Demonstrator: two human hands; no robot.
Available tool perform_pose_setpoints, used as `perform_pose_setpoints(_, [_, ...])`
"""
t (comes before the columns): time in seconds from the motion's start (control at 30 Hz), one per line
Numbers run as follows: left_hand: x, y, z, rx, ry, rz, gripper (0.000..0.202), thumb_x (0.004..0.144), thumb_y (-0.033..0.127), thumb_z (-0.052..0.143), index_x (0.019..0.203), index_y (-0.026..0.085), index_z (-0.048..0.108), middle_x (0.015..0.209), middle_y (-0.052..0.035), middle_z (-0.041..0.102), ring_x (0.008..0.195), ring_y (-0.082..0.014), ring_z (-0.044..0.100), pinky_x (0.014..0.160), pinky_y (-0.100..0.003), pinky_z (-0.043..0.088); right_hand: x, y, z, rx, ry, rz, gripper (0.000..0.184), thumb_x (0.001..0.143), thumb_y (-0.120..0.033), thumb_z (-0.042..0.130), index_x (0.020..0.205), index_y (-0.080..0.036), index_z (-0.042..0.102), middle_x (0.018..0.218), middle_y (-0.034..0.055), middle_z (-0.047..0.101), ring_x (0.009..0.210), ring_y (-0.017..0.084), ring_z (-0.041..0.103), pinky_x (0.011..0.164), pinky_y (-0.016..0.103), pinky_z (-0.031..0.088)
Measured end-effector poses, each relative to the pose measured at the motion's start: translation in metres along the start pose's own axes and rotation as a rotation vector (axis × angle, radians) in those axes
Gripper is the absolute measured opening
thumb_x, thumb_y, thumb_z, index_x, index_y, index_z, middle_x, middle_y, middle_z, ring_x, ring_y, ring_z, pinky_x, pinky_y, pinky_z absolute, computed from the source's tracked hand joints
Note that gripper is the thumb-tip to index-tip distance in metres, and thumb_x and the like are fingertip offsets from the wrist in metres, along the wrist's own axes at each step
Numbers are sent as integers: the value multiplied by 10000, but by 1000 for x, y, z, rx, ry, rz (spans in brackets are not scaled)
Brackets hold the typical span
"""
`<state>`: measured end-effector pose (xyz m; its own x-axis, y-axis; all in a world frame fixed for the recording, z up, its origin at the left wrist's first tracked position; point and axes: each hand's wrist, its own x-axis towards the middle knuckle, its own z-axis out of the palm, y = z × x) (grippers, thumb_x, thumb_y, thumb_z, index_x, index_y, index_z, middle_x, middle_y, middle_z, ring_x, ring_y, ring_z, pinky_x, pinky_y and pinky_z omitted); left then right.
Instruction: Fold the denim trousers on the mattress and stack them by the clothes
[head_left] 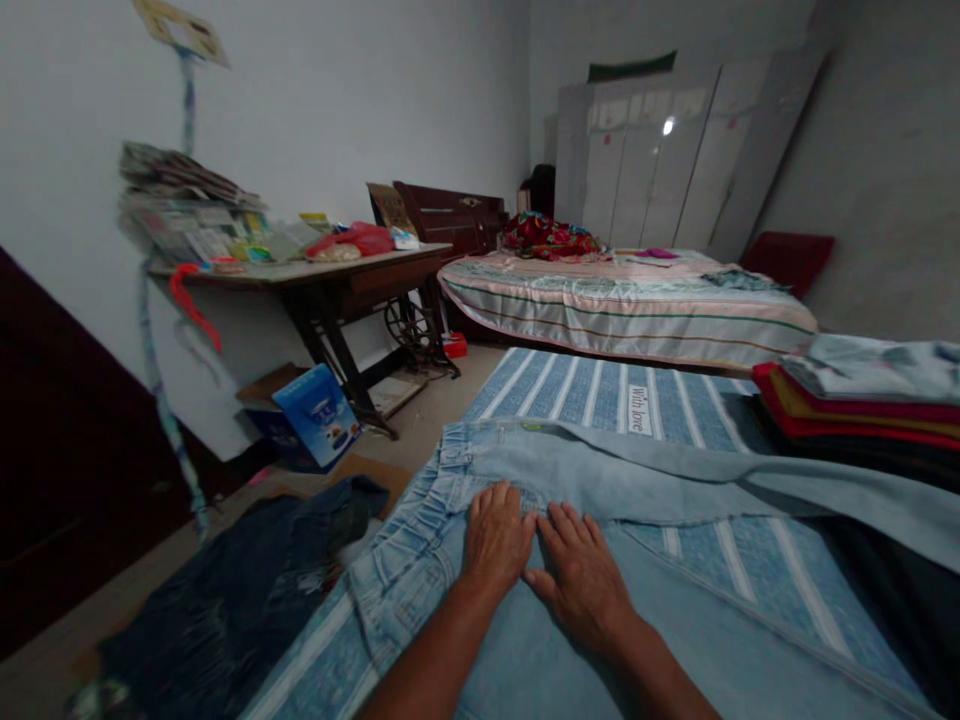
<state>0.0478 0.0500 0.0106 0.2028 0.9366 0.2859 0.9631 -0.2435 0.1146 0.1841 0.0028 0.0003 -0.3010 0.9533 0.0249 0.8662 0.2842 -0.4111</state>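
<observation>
a white wall (337, 90) runs along the left of the room, and at the back a pale wardrobe (637, 170) stands behind a bed (600, 310) with a striped sheet. by the wall you have a sewing table (367, 290) with a red bag (356, 240) among other small things on its top, and a blue box (319, 415) on the floor just beside its legs.

in front of you lies a blue striped cover (585, 390), marked "with love". the pale jeans (667, 590) are spread over it, the gathered waistband (420, 515) to your left, one leg reaching off to the right and the other toward the lower right.

your left hand (499, 535) and right hand (585, 570) rest palm down on the jeans near the waistband, fingers laid out and gripping nothing. they are side by side; you cannot tell whether the left thumb touches the right hand.

to your right is a stack (862, 410) of folded clothes, red and mustard layers showing under a pale patterned piece. down on your left lie dark jeans (247, 590).
</observation>
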Motion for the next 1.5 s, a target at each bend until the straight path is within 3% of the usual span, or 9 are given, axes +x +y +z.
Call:
perform_pose_setpoints(0.1, [-1,0,3,-26,19,11,261,863,277,484,1054,129,585,1189,-122,556,1114,-256,478,1007,-410,327,0,-2,-5,-7,12,6,618,861,-475,454,1396,-177,374,1483,96,294,1373,277,206,1114,459,129])
perform_pose_setpoints(0.27, [-2,-1,6,-79,27,-4,194,864,245,479,1003,164,589,1163,-98,559,1105,-243,478,1007,-421,323,24,3,-30,8,56,-25,394,783,-404,586,1127,-215,618,1225,79,579,1114,239,522,969,347,363])
perform_pose_setpoints(0.37, [-3,-2,5,-108,24,0,196,864,232,474,1006,154,585,1139,-102,562,1103,-246,476,1013,-430,317,58,11,-46,-10,108,-106,316,832,-326,514,1101,-195,617,1127,60,622,1043,185,555,922,273,382])
perform_pose_setpoints(0.5, [-5,-1,6,-140,37,5,238,859,254,488,1049,143,578,1173,-105,546,1119,-250,466,1035,-452,295,114,18,-60,-210,145,-47,361,874,-299,448,1193,-159,543,1158,86,601,1075,182,539,909,259,376])
perform_pose_setpoints(0.73, [-6,-2,11,-150,38,-23,280,860,299,490,1078,148,579,1188,-105,544,1136,-259,453,1050,-468,284,184,20,-53,-371,87,-49,316,881,-310,463,1142,-148,533,1086,120,611,1010,215,564,840,291,397])
perform_pose_setpoints(0.93, [-6,-3,12,-158,35,-22,304,848,284,496,1117,162,569,1215,-110,540,1168,-271,436,1052,-496,277,209,31,-43,-451,14,-98,304,940,-228,306,1085,-157,563,1048,116,637,984,197,582,798,273,400])
perform_pose_setpoints(1.17, [-7,-3,15,-155,42,-23,286,842,287,496,1087,169,585,1210,-106,550,1166,-273,448,1053,-509,277,221,38,-41,-483,3,-89,329,943,-201,282,1113,-151,559,1072,129,628,995,204,586,795,276,406])
perform_pose_setpoints(1.33, [-6,-2,16,-123,0,-62,405,839,342,512,1183,131,544,1361,-150,453,1279,-292,366,1072,-477,267,222,39,-45,-477,-13,-62,348,952,-334,316,1106,-152,570,1091,115,626,1007,199,586,805,263,406])
perform_pose_setpoints(1.5, [-2,-2,15,-125,-62,-24,558,848,449,479,1278,93,479,1429,-185,370,1349,-312,263,1095,-500,193,223,60,-65,-479,-83,-3,384,892,-472,427,1077,-185,603,1082,81,643,1022,199,577,790,249,411])
